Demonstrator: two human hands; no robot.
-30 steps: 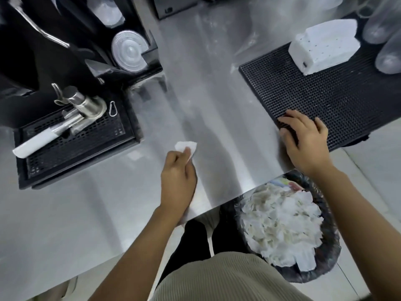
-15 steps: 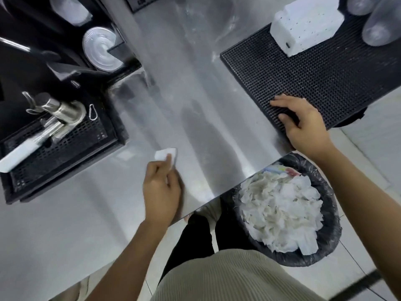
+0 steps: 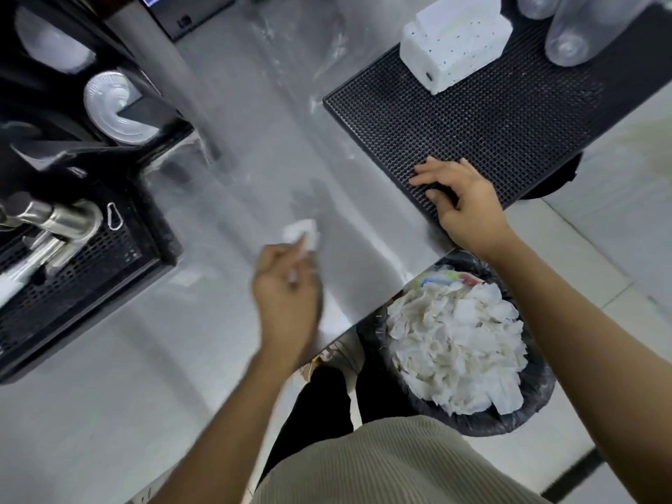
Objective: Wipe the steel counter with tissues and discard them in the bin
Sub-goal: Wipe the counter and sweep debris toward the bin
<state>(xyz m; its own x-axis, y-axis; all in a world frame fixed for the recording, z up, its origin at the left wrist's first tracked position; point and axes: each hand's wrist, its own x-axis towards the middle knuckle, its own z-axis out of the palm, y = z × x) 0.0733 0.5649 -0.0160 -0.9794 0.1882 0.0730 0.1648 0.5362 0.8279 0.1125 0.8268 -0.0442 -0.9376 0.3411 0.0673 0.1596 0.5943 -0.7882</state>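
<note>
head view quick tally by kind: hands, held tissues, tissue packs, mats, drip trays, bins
hands: 2, left hand and right hand
tissue, held: 1
tissue pack: 1
mat: 1
drip tray: 1
bin: 1
total: 7

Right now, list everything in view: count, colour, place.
steel counter: 1, grey, spans the middle
tissue: 1, white, mid-counter, pinched
bin: 1, black liner, below the counter's near edge, right
used tissues: many, white, heaped in the bin
rubber mat: 1, black, right side of the counter
tissue pack: 1, white with dots, far end of the mat
clear containers: 2 visible, top right, blurred
drip tray: 1, black, left
metal tool: 1, steel, on the drip tray
lid stack: 1, clear, far left
left hand: fingers pinch the tissue
right hand: rests on the mat's near corner
</note>
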